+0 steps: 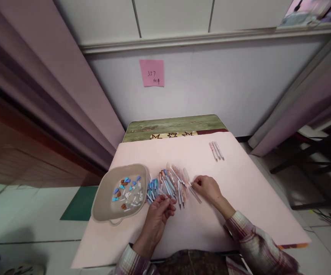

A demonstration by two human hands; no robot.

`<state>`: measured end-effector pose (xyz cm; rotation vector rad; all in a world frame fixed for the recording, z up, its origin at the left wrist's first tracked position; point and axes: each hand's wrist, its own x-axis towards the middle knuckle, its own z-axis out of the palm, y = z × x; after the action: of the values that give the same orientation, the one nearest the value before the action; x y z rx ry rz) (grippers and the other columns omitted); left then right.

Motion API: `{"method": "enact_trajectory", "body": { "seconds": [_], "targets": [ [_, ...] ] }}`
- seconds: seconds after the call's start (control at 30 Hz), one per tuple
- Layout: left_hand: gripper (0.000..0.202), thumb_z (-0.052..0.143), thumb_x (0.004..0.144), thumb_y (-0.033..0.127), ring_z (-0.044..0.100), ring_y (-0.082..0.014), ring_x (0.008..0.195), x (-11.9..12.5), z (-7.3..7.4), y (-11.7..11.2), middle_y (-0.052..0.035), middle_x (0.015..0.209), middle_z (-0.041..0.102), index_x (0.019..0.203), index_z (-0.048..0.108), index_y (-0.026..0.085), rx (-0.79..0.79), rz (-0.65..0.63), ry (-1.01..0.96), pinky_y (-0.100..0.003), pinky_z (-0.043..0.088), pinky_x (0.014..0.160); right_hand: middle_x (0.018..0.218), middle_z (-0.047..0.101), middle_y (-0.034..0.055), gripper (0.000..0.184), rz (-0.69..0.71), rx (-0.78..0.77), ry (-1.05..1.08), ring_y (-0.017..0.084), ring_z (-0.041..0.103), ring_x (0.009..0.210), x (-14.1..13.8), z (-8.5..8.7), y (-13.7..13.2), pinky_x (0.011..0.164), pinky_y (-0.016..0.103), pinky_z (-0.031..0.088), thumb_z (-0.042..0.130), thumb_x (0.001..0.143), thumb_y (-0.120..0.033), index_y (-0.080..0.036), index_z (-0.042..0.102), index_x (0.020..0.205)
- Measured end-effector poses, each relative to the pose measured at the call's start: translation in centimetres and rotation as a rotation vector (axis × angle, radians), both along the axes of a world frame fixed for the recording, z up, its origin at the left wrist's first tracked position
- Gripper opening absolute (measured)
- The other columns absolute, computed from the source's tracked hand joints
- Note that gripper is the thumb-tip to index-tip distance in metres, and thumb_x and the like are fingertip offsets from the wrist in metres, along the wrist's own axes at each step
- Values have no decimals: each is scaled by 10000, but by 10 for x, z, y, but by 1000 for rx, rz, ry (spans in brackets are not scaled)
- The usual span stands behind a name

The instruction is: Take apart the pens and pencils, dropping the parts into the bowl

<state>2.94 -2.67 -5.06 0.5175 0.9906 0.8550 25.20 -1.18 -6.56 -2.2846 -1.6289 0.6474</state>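
A heap of pen parts [169, 183] in blue, pink and white lies mid-table on the pink sheet [240, 206]. My left hand [159, 214] rests at the heap's near edge, fingers curled against the blue pieces; I cannot make out what they hold. My right hand [207, 188] sits right of the heap, fingers pinched on a clear pen barrel [194, 194] that slants toward me. A beige tray [102, 194] left of the heap holds several small blue, brown and white bits.
Three finished pens [217, 150] lie together at the far right of the sheet. A pink sticky note [151, 72] hangs on the white wall behind the small table. Curtains flank both sides; dark chair legs stand at right.
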Motion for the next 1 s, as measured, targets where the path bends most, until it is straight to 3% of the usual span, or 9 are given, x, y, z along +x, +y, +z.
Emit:
{"method": "enact_trajectory", "body": {
  "seconds": [0.2,0.33,0.5,0.6,0.77,0.87,1.0],
  "targets": [
    [248,780,708,259,644,-101,597,6,5,8,-67,797,708,851,635,119,-59,10,-54,-177,526,545,802,742,94,203,47,-85,-216,218,688,791,-18,5,14,638,262,426,571,800,-310,-223,754,808],
    [80,668,816,172,614,-69,536,7,8,17,-49,759,688,844,614,119,-235,105,-180,-133,492,459,829,734,154,237,86,-113,-280,265,700,808,-28,13,18,663,305,456,553,825,-315,-165,737,828],
    [72,556,886,112,561,-32,480,7,15,25,-18,709,642,822,588,123,-350,186,-314,-90,458,411,837,724,181,234,125,-93,-337,285,702,778,-34,31,7,641,319,447,474,883,-227,-116,667,952],
    [68,566,878,107,571,-35,492,7,15,26,-24,725,649,818,595,118,-349,175,-316,-94,470,420,821,729,138,201,140,-69,-370,254,698,736,-29,40,-8,598,277,406,463,870,-161,-153,639,968],
    [62,582,870,116,621,-68,532,9,11,28,-71,795,704,839,631,95,-301,147,-281,-141,525,480,765,728,15,123,78,73,-217,187,668,666,-9,49,-40,551,239,352,523,850,-262,-252,639,889],
    [64,615,855,145,656,-94,583,15,12,31,-87,842,724,834,650,94,-263,151,-240,-169,552,536,679,684,-18,143,13,276,-65,154,634,598,-4,57,-57,554,231,389,532,845,-282,-261,645,930],
    [69,650,834,174,681,-118,665,24,13,32,-73,835,726,828,665,106,-232,152,-278,-204,572,628,625,622,-18,173,138,524,206,126,585,554,-16,68,-68,553,214,445,518,864,-295,-231,664,931]
  ]
}}
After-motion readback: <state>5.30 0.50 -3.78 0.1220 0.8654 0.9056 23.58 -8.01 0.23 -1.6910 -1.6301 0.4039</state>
